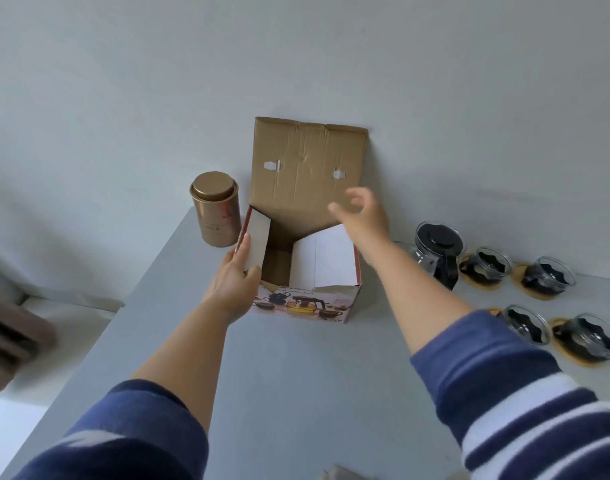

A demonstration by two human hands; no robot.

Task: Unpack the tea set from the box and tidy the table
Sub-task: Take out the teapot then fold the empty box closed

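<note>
So the biggest thing here is the grey table (296, 393), running from near to far against a plain wall. On it, pushed to the far edge, sits the box (305, 303), open on top with its big brown lid (305, 168) standing straight up against the wall. From what shows, the inside looks empty, just bare cardboard and two white side flaps.

The tea set looks to be out already, all on the right side of the table: the teapot (436, 256) with its black lid is closest to the box, then four glass cups (547, 277) on wooden saucers in two rows going further right and nearer. A gold tin (216, 209) stands just left of the box, at the far left corner.

Hands: the left hand (236, 277) is pinching the left flap (258, 242), thumb on the inside face and fingers behind it, so it's holding that flap upright. The right hand (362, 216) is empty and spread wide, hovering over the far right corner of the box, just in front of the lid. It's a bit blurred.

My guess is unpacking is basically done and closing the box is next. What matters for that: the lid rises directly behind and above the right hand, hinged along the far edge, so that hand is clearly the closer one to catch it and fold it toward the near side. The left would tuck its flap in first.
</note>
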